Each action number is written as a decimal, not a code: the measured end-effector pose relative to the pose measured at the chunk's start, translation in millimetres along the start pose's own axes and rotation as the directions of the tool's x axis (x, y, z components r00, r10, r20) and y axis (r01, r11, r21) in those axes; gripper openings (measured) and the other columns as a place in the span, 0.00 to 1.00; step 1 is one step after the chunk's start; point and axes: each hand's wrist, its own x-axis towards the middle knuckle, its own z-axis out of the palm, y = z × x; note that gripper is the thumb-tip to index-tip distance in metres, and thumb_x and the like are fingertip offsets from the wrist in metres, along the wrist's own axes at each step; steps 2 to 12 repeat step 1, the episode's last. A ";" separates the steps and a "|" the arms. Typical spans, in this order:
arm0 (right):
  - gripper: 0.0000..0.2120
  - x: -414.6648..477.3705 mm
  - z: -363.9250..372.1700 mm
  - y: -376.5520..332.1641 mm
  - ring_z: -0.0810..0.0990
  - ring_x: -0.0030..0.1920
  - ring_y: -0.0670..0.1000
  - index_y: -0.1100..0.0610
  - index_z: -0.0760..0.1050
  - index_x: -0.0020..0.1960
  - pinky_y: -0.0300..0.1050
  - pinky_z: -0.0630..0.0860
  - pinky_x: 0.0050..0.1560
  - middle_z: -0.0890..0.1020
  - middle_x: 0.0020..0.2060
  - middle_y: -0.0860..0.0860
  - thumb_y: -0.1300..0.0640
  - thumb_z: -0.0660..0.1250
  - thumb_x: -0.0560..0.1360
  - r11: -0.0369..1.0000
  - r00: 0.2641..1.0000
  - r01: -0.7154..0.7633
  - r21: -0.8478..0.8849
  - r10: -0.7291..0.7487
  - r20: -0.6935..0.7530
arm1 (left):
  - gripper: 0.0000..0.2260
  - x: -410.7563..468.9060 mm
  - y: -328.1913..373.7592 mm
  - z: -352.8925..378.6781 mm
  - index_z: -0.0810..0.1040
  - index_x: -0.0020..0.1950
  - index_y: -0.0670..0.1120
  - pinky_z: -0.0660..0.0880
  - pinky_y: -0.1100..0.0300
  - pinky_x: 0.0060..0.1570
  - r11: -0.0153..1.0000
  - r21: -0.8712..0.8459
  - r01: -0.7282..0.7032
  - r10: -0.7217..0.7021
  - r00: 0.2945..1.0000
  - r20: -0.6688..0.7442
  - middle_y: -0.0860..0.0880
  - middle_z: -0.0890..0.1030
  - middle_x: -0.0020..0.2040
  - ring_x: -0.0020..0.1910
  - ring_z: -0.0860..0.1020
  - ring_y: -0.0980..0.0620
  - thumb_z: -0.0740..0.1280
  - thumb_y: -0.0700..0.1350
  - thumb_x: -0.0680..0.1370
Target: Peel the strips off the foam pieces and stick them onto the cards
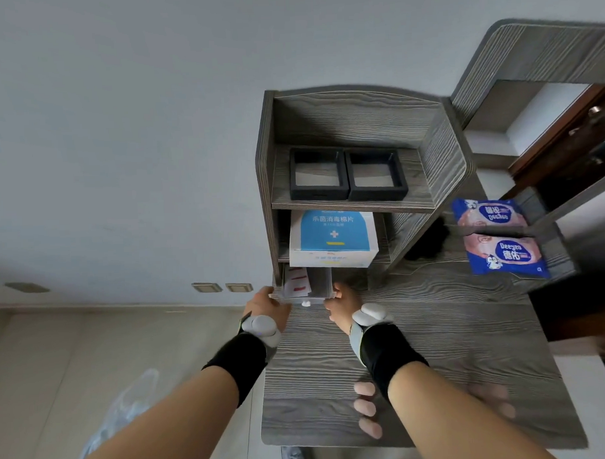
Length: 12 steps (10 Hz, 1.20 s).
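The step in hand was judged to be the fetching of materials: nothing had yet been peeled or stuck. A clear box was seen at the foot of the shelf unit, under its lowest shelf, where the unit stood on the counter. The hands were set apart, one at each side of this box: the left hand was clasped on its left front corner and the right hand was pinched on its right edge.

The cards, white with red marks, were held inside the clear box, leaning toward its left side. A small white bit lay at the box's front edge; whether it was a foam piece could not be told.

The next move was judged to call for the box to be drawn out level onto the bare counter, kept clear of the blue-and-white carton overhanging it, so that the cards would not be tipped out.

By count: one clear box; one blue-and-white carton on the middle shelf; two black trays side by side and touching on the upper shelf; two blue packets at the counter's far right. The cards could not be counted exactly.
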 end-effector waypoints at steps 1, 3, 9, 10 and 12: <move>0.20 -8.8 -11.2 -0.7 0.72 0.49 0.55 0.63 0.70 0.69 0.48 0.70 0.52 0.74 0.53 0.58 0.67 0.61 0.77 0.999 0.998 0.036 -0.039 -0.035 0.043 | 0.21 -9.5 -1.2 -6.3 0.76 0.65 0.45 0.77 0.59 0.51 1.000 0.001 0.011 -0.011 1.000 -0.004 0.47 0.84 0.49 0.50 0.82 0.46 0.72 0.50 0.74; 0.20 -8.8 -11.2 -0.7 0.72 0.49 0.55 0.63 0.70 0.69 0.48 0.70 0.52 0.74 0.53 0.58 0.67 0.61 0.77 0.999 0.998 0.036 -0.039 -0.035 0.043 | 0.21 -9.5 -1.2 -6.3 0.76 0.65 0.45 0.77 0.59 0.51 1.000 0.001 0.011 -0.011 1.000 -0.004 0.47 0.84 0.49 0.50 0.82 0.46 0.72 0.50 0.74; 0.20 -8.8 -11.2 -0.7 0.72 0.49 0.55 0.63 0.70 0.69 0.48 0.70 0.52 0.74 0.53 0.58 0.67 0.61 0.77 0.999 0.998 0.036 -0.039 -0.035 0.043 | 0.21 -9.5 -1.2 -6.3 0.76 0.65 0.45 0.77 0.59 0.51 1.000 0.001 0.011 -0.011 1.000 -0.004 0.47 0.84 0.49 0.50 0.82 0.46 0.72 0.50 0.74; 0.20 -8.8 -11.2 -0.7 0.72 0.49 0.55 0.63 0.70 0.69 0.48 0.70 0.52 0.74 0.53 0.58 0.67 0.61 0.77 0.999 0.998 0.036 -0.039 -0.035 0.043 | 0.21 -9.5 -1.2 -6.3 0.76 0.65 0.45 0.77 0.59 0.51 1.000 0.001 0.011 -0.011 1.000 -0.004 0.47 0.84 0.49 0.50 0.82 0.46 0.72 0.50 0.74; 0.20 -8.8 -11.2 -0.7 0.72 0.49 0.55 0.63 0.70 0.69 0.48 0.70 0.52 0.74 0.53 0.58 0.67 0.61 0.77 0.999 0.998 0.036 -0.039 -0.035 0.043 | 0.21 -9.5 -1.2 -6.3 0.76 0.65 0.45 0.77 0.59 0.51 1.000 0.001 0.011 -0.011 1.000 -0.004 0.47 0.84 0.49 0.50 0.82 0.46 0.72 0.50 0.74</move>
